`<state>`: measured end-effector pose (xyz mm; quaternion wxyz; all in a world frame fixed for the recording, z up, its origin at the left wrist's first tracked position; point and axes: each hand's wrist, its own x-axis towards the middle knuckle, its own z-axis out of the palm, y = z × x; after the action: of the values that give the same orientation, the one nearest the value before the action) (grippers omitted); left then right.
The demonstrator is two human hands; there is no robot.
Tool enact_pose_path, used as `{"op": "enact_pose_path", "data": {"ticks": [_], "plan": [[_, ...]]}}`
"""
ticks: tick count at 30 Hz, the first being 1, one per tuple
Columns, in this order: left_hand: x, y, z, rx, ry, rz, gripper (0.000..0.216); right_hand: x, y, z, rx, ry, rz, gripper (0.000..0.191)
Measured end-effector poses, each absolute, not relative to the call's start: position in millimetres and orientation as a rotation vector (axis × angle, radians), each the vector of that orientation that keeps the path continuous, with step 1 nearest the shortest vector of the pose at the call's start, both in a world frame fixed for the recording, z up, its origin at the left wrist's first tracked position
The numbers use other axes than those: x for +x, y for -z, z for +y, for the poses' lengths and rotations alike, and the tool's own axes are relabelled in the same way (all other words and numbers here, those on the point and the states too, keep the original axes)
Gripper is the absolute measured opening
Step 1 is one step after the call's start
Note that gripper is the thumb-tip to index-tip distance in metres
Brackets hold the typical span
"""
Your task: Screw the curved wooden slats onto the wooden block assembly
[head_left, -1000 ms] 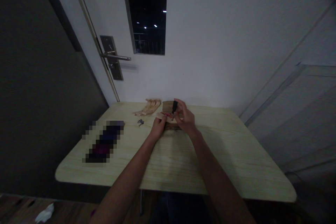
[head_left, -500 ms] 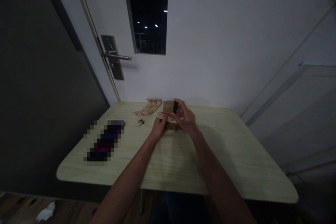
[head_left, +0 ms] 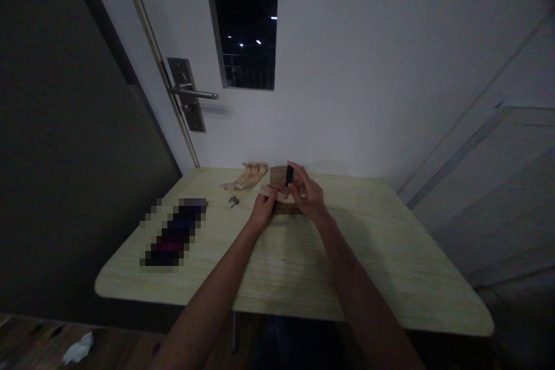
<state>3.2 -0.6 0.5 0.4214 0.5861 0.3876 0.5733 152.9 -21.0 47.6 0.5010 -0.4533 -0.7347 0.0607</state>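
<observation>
My left hand (head_left: 262, 208) is closed on a pale flat strip (head_left: 284, 198), perhaps wood, pressing it over a brown block (head_left: 281, 175) with a rough, layered look. In my right hand (head_left: 311, 199) is a small screwdriver (head_left: 289, 174) with a black handle. It stands nearly upright, its tip down at the strip, and whether it touches a screw is too small to tell. My right fingertips rest on the top of the handle, with the thumb lower down. Part of the block is hidden by both hands.
Left of my hands lie small dark metal pieces (head_left: 234, 202) and, further back, several curved pale strips (head_left: 251, 176). A pixelated dark object (head_left: 176, 234) lies on the left of the pale table (head_left: 390, 277). A white door (head_left: 347, 69) stands right behind the table.
My right thumb and lower fingers have drawn back from beside my left hand towards the screwdriver, so its lower end now shows. My left hand has stayed in place.
</observation>
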Motion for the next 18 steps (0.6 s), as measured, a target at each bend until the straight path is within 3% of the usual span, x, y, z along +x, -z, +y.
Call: {"op": "enact_pose_path", "data": {"ticks": [18], "plan": [[2.8,-1.8,-2.2,1.463,-1.418,0.991,0.030,152.6,-45.6,-18.6,-1.061,-0.263,-1.745,0.045]]}}
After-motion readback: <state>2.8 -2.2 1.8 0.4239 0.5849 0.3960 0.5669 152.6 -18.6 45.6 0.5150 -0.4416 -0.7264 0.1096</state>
